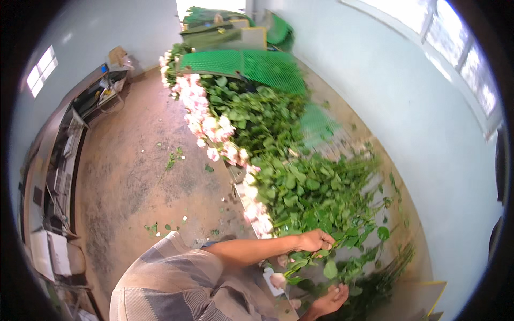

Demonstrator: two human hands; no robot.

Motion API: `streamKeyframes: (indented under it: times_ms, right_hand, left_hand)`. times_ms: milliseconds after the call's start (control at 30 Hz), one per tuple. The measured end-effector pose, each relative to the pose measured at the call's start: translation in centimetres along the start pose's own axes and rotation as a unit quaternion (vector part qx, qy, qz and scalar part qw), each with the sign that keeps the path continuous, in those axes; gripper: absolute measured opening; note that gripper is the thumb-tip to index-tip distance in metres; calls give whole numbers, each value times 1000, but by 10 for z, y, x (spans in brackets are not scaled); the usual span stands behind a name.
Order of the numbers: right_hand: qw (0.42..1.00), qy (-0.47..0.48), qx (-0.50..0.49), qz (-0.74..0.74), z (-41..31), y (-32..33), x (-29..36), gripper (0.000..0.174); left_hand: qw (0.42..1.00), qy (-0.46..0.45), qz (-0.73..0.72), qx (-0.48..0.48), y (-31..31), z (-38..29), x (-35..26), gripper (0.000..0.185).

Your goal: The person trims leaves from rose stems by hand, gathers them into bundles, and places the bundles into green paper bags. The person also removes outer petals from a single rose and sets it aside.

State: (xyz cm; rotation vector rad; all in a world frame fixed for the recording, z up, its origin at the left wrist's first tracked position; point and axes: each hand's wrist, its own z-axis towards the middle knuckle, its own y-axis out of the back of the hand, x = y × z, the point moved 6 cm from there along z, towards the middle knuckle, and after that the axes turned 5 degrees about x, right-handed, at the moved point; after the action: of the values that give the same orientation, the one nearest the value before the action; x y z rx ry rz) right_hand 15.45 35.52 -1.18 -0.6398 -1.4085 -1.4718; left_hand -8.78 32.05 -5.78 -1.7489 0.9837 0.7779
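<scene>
My left hand (317, 240) is closed around the leafy stem of a pale pink rose (278, 281). The bloom hangs towards me, over the table's near edge. Lower in the picture my right hand (331, 299) is held palm up with loosely curled fingers, close beside some rose leaves (355, 289); I see nothing gripped in it. Just past my left hand lies a big pile of cut roses (313, 180), pink blooms towards the floor side and stems towards the wall. More stems (385, 273) lie in shadow beyond my right hand.
Green plastic mesh (241, 64) covers further roses at the far end. Yellow-edged boards (255, 38) stand behind it. A blue-white wall (401, 120) runs along the stems' side. Fallen leaves (172, 160) dot the floor. Shelving (66, 160) lines the left wall.
</scene>
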Motion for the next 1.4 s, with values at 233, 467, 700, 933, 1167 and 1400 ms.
streamKeyframes:
  times_ms: [233, 467, 700, 933, 1167, 1400]
  right_hand:
    - [967, 148, 197, -67, -67, -136, 74, 28]
    - [897, 22, 427, 113, -241, -373, 146, 15]
    - [677, -46, 730, 88, -351, -518, 223, 27]
    - [666, -76, 741, 39, -343, -631, 196, 26]
    - [704, 139, 692, -79, -336, -737, 203, 21]
    - [715, 226, 617, -240, -329, -768, 183, 40]
  left_hand:
    - [980, -146, 111, -73, 163, -168, -73, 38]
    - [862, -261, 209, -382, 359, -432, -96, 28]
    - [725, -264, 121, -625, 510, -672, -126, 24]
    - [554, -273, 249, -746, 685, -832, -207, 23]
    - [609, -211, 279, -712, 850, -877, -340, 19]
    - [644, -166, 283, -691, 1010, -857, -406, 23]
